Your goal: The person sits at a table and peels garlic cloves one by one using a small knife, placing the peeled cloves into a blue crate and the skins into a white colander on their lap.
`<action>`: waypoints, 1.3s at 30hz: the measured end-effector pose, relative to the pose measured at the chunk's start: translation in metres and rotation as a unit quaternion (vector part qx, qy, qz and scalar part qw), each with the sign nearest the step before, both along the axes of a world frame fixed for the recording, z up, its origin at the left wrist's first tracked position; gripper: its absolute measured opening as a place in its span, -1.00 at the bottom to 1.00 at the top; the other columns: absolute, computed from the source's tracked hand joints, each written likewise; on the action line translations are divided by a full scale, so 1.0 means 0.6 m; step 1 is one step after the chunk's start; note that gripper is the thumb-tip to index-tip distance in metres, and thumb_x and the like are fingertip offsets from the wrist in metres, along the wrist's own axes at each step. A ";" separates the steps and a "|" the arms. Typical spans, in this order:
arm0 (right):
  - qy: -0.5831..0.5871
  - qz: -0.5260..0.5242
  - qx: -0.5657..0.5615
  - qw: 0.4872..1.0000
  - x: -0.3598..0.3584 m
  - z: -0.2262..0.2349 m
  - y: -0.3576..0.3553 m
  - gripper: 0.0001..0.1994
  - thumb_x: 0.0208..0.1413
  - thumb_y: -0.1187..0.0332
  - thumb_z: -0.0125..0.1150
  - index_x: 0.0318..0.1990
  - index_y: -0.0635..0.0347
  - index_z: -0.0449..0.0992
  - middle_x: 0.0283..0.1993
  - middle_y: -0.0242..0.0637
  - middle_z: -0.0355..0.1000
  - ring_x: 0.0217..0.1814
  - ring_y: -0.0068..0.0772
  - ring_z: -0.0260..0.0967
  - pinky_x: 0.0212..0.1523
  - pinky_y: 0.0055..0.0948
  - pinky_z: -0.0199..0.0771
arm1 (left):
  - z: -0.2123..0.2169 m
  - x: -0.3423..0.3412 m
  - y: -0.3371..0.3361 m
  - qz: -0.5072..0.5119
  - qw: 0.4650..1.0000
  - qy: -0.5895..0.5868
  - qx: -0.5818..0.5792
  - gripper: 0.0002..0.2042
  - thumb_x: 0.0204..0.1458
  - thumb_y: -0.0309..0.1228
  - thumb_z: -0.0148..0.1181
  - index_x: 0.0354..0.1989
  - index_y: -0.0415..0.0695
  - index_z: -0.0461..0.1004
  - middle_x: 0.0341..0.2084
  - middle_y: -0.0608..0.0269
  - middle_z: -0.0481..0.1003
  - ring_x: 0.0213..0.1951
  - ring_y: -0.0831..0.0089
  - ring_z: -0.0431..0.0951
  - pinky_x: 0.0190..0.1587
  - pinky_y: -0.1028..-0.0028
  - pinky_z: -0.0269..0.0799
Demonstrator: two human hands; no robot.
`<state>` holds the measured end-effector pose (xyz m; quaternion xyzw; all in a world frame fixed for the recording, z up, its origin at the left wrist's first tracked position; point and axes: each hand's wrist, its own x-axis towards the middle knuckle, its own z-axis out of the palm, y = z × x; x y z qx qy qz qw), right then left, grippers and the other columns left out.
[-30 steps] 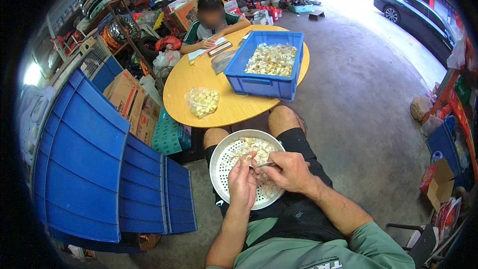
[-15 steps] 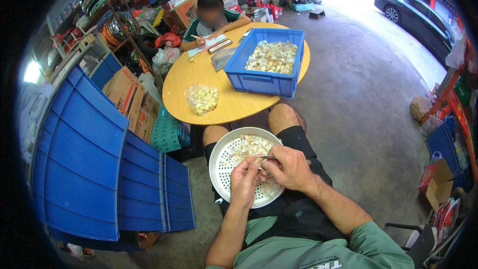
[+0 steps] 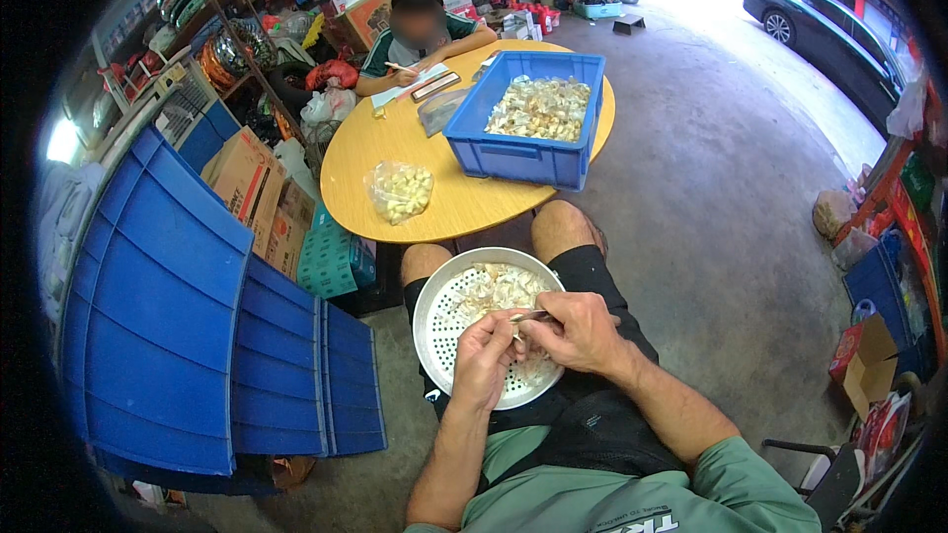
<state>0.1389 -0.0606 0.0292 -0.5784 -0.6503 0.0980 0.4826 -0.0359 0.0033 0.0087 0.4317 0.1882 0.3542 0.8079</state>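
On my lap rests a round metal pan with a perforated bottom, holding pale garlic skins. Over it my left hand pinches a small garlic clove, mostly covered by the fingers. My right hand is closed on a small knife, whose blade meets the clove. Ahead on the table, a blue plastic crate contains many unpeeled cloves. A clear bag of peeled garlic cloves lies left of the crate.
Across the round wooden table a person writes on paper with a pen. Large blue panels and cardboard boxes stand at my left. An opened carton sits at the right, and a dark car is outside.
My hands stay together over the pan, with the knife shifting only slightly at the clove. Across the table, the person's head has lifted a little and the writing hand has moved slightly.
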 end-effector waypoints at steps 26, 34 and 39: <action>-0.019 0.005 0.026 0.999 -0.010 0.007 -0.001 -0.74 0.06 0.30 0.38 -0.39 0.27 0.43 -0.44 -0.06 0.42 -0.39 0.00 0.48 -0.37 -0.15 0.45 | 0.005 -0.007 0.005 0.012 0.991 -0.029 -0.128 -0.71 0.40 -0.28 0.01 0.03 -0.28 0.45 -0.48 0.37 0.37 -0.51 0.59 0.32 -0.45 0.57 0.20; -0.045 -0.007 0.049 0.998 -0.006 0.000 0.006 -0.71 0.06 0.25 0.39 -0.43 0.27 0.43 -0.46 -0.08 0.45 -0.40 0.03 0.51 -0.37 -0.12 0.50 | 0.022 0.002 -0.006 -0.014 0.989 -0.041 -0.142 -0.72 0.42 -0.33 -0.04 0.03 -0.32 0.44 -0.50 0.39 0.30 -0.52 0.62 0.26 -0.47 0.61 0.15; -0.040 -0.007 0.056 0.998 -0.005 0.001 0.006 -0.71 0.05 0.25 0.40 -0.46 0.27 0.44 -0.50 -0.08 0.45 -0.43 0.00 0.51 -0.41 -0.12 0.50 | 0.023 0.003 -0.008 -0.019 0.987 -0.048 -0.150 -0.72 0.42 -0.34 -0.05 0.03 -0.33 0.45 -0.50 0.39 0.30 -0.51 0.62 0.26 -0.47 0.61 0.16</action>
